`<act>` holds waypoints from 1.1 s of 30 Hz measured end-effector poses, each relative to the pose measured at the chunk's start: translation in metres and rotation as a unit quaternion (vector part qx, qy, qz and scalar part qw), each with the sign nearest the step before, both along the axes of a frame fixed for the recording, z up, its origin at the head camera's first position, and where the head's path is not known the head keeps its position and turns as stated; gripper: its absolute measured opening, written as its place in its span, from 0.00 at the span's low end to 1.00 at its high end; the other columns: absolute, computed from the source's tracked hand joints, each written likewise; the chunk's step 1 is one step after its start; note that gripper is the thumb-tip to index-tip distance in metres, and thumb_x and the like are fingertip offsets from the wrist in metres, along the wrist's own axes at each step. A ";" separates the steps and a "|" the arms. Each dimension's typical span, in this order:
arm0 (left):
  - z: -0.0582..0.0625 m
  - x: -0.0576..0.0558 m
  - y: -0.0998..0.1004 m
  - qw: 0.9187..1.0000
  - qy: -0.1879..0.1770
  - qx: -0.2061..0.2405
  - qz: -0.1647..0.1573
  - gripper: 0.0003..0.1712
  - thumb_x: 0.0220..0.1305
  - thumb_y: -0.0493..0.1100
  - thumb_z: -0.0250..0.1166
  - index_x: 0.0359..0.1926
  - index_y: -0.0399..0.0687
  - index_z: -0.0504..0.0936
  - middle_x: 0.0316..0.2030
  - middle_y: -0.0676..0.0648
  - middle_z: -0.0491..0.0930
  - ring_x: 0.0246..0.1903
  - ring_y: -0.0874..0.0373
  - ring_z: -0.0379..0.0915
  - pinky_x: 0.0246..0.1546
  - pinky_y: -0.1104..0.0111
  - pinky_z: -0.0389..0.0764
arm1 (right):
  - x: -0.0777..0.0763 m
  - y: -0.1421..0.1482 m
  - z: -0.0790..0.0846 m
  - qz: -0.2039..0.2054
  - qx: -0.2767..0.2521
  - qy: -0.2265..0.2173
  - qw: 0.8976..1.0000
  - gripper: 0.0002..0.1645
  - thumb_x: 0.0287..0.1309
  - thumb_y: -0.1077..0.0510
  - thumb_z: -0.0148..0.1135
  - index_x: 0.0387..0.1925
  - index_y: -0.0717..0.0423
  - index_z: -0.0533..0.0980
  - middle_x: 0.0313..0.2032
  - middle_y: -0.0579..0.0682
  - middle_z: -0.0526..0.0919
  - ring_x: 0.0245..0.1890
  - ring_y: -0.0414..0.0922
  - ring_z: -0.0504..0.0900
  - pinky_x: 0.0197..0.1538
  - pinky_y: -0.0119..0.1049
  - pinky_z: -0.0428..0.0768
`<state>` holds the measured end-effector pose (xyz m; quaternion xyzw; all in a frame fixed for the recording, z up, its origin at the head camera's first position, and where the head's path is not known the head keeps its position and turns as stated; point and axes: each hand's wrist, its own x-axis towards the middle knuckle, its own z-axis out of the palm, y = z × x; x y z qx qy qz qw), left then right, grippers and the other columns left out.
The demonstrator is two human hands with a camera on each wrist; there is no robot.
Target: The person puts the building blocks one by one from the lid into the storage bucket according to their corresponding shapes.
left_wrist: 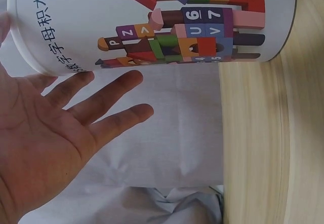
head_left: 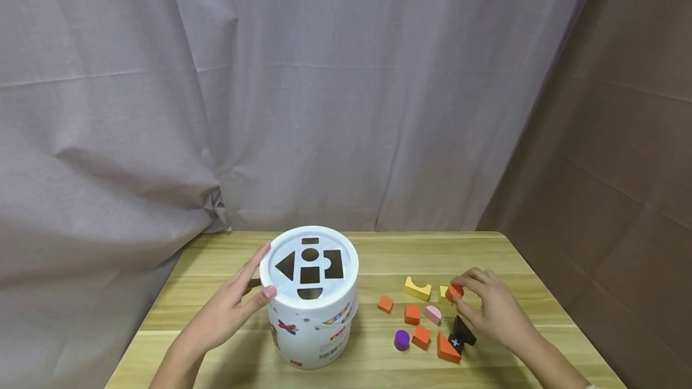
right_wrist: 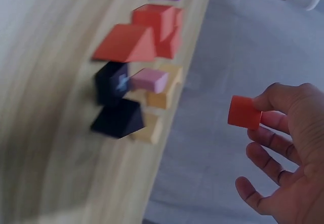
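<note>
My left hand (head_left: 224,311) rests against the left side of a white bucket (head_left: 310,341), thumb and a fingertip at the rim of its shape-hole lid (head_left: 330,299). In the left wrist view the fingers (left_wrist: 109,95) are spread and fairly straight beside the printed wall. My right hand (head_left: 494,308) pinches an orange cylinder block (right_wrist: 244,112) between thumb and fingers. In the head view that hand is at the right edge of the loose blocks, with a yellow block (head_left: 443,291) partly hidden behind the orange one. Just below the hand lies a black triangular block (head_left: 464,331).
Between bucket and right hand lie a yellow arch block (head_left: 417,289), a pink half-round (head_left: 433,314), a purple cylinder (head_left: 402,340), an orange triangle (head_left: 447,350), a black cube (head_left: 456,343) and several other orange blocks (head_left: 421,337). Grey curtain (head_left: 324,107) hangs behind the wooden table (head_left: 243,371).
</note>
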<state>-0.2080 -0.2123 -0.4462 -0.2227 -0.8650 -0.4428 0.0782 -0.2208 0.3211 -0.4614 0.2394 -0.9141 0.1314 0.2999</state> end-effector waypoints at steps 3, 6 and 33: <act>-0.002 0.001 0.000 1.000 -0.003 0.006 -0.005 0.49 0.82 0.51 0.66 0.89 0.80 0.47 0.89 0.44 0.54 0.66 0.35 0.83 0.60 0.24 0.79 | 0.002 -0.007 0.010 0.022 -0.015 0.002 1.000 0.20 0.47 0.64 0.87 0.44 0.50 0.90 0.42 0.39 0.87 0.40 0.41 0.80 0.40 0.41 0.84; -0.003 0.002 0.001 1.000 -0.009 0.009 -0.007 0.49 0.82 0.51 0.66 0.89 0.80 0.46 0.89 0.44 0.54 0.66 0.36 0.83 0.61 0.26 0.80 | 0.003 -0.012 0.018 0.035 -0.022 -0.002 0.999 0.21 0.48 0.64 0.87 0.45 0.50 0.90 0.43 0.40 0.88 0.41 0.42 0.80 0.40 0.39 0.84; 0.002 -0.001 0.001 1.000 -0.011 0.020 -0.019 0.49 0.83 0.52 0.64 0.90 0.80 0.44 0.89 0.44 0.52 0.67 0.36 0.82 0.64 0.41 0.85 | -0.013 -0.064 0.074 0.136 -0.073 0.025 0.988 0.23 0.50 0.67 0.85 0.48 0.48 0.91 0.46 0.43 0.91 0.49 0.46 0.83 0.53 0.32 0.76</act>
